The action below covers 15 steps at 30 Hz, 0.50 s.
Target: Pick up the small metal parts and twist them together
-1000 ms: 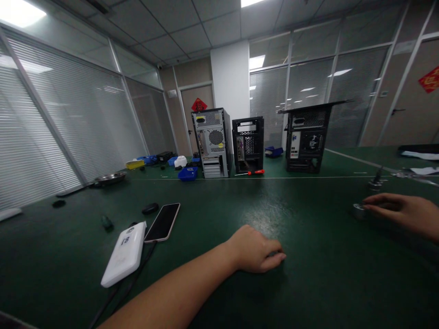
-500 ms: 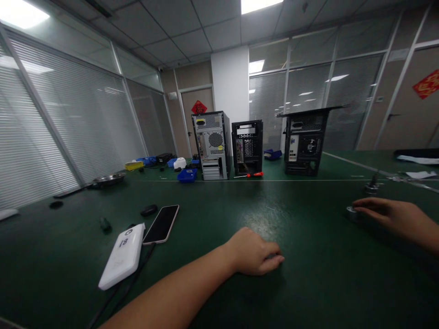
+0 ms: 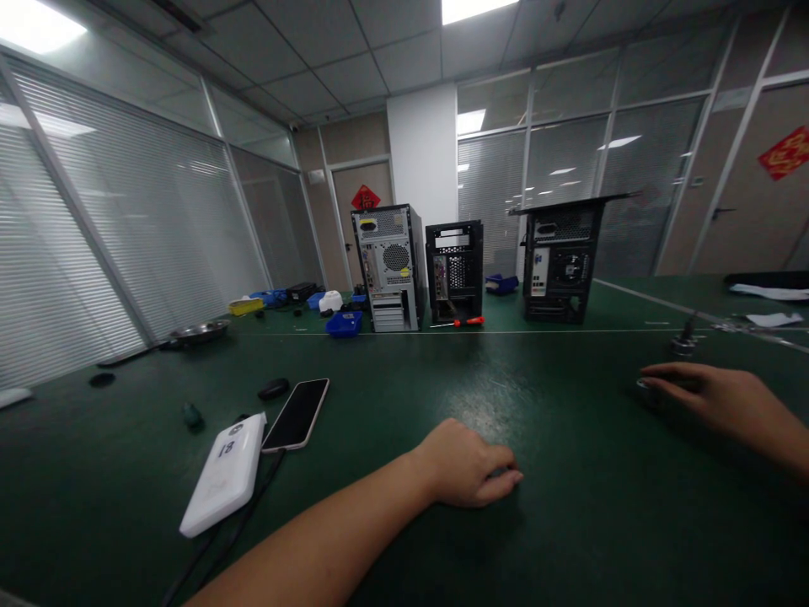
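My left hand point(image 3: 471, 465) rests on the green table point(image 3: 379, 379) with its fingers curled in. What they hold, if anything, is hidden beneath the hand. At the right, the thumb and fingers of my right hand point(image 3: 711, 394) are pinched around a small silver round metal part point(image 3: 641, 384), low over or on the tabletop. Most of that part is hidden or lost in shadow. Just beyond the right hand stands a small dark metal piece with a thin upright stem point(image 3: 684, 337).
Three computer cases, one silver-backed point(image 3: 388, 270), one open black point(image 3: 455, 274) and one black with a raised panel point(image 3: 556, 265), stand across the table. A red-handled screwdriver point(image 3: 471, 321) lies before them. A phone point(image 3: 297, 413) and white power bank point(image 3: 224, 476) lie left. A blue tray point(image 3: 345, 324) sits behind.
My right hand has shifted slightly left, and less of the silver part shows. The left hand stays in place.
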### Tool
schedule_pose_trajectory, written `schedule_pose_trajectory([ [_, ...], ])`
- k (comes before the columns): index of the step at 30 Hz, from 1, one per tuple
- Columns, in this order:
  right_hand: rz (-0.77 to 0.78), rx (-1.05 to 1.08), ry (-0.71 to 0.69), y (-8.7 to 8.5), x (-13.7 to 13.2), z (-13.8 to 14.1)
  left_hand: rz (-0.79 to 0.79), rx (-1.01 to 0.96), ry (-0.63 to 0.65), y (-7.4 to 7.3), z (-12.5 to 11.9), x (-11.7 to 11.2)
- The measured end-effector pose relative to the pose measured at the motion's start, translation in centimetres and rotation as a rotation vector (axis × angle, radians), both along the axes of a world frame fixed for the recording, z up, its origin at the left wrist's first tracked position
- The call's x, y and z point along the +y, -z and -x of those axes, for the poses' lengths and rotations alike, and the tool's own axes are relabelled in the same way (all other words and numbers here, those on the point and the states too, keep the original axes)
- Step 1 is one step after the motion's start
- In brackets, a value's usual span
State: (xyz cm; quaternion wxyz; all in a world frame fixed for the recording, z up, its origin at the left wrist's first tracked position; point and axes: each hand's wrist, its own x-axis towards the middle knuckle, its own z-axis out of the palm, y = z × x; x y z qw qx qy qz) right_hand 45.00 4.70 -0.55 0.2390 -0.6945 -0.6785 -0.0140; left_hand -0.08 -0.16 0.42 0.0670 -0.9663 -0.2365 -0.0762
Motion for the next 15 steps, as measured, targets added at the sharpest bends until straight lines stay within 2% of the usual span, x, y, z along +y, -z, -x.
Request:
schedule_pose_trajectory([
  [15, -0.030, -0.039, 0.040, 1.1, 1.3, -1.2, -0.013, -0.036, 0.002, 0.6, 0.0, 0.3],
])
